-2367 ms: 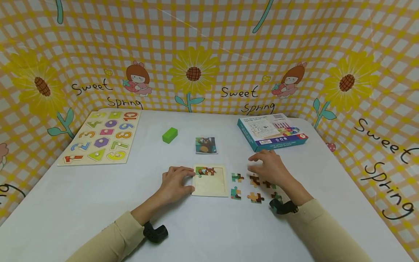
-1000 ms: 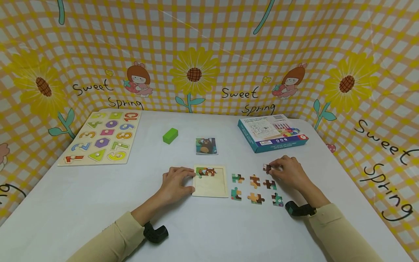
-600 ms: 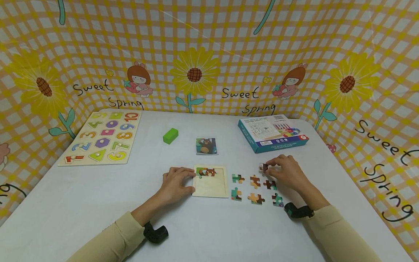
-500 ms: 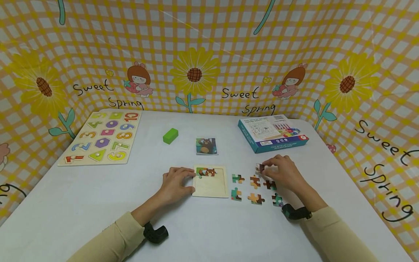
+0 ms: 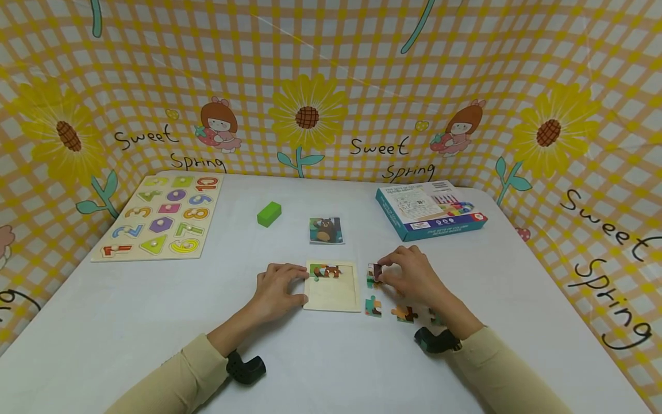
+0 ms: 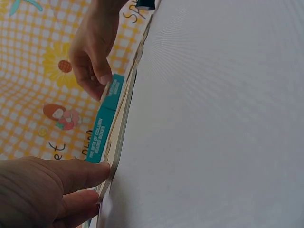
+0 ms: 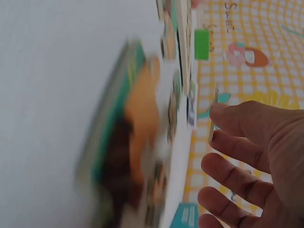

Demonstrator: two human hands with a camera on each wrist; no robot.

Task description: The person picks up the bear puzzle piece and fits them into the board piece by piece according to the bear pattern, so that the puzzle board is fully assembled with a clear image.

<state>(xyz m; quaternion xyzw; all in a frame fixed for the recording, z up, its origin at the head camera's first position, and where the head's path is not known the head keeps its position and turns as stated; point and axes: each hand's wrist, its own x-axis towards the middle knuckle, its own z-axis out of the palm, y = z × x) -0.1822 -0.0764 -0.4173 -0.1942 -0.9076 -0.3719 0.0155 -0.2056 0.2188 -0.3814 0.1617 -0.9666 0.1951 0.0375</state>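
Note:
A square wooden puzzle tray point(image 5: 332, 296) lies before me, with a few joined bear pieces point(image 5: 327, 271) at its top left. My left hand point(image 5: 279, 290) holds the tray's left edge, thumb near the lower part and fingers at the upper corner. My right hand point(image 5: 416, 279) pinches a jigsaw piece point(image 7: 213, 114) between thumb and index finger, its other fingers apart. In the head view that piece overlaps a green and brown piece to the right of the tray. Below lie a teal piece point(image 5: 373, 307) and an orange-brown piece point(image 5: 404, 313). My right hand and wrist hide other pieces.
Behind the tray lies a bear picture card point(image 5: 326, 230), with a green block point(image 5: 269, 214) to its left. A number-and-shape board point(image 5: 160, 218) lies far left. A teal box point(image 5: 430, 210) lies back right. Checked cloth point(image 5: 331, 52) walls the table's back and sides.
My right hand took up a piece from behind the loose pieces and has carried it left towards the tray. My left hand has stayed at the tray's edge.

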